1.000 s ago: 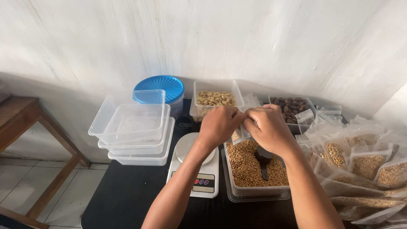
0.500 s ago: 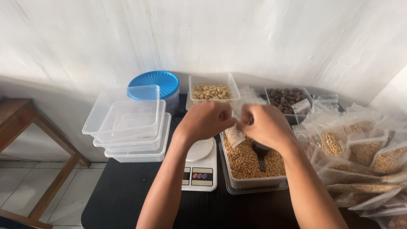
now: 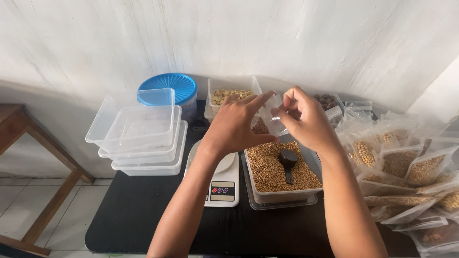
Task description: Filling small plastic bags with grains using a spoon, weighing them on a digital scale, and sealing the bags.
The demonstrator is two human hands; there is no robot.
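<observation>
Pouch (image 3: pixel 272 119): light, limp, slippery film; best pinched at its top edge.
Hands: left (image 3: pixel 237 128) and right (image 3: pixel 306 122) both clamped on it, above the grain tub (image 3: pixel 279 174).

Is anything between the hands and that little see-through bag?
Nothing visible is. The left hand and right hand both already pinch the small clear plastic pouch, holding it up above the clear tub of tan grains.

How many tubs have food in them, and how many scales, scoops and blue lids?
Tubs with food: 3 (grain tub, peanut tub, dark nut tub)
Scale: 1
Black scoop: 1
Blue lid: 1
Total: 6
</observation>
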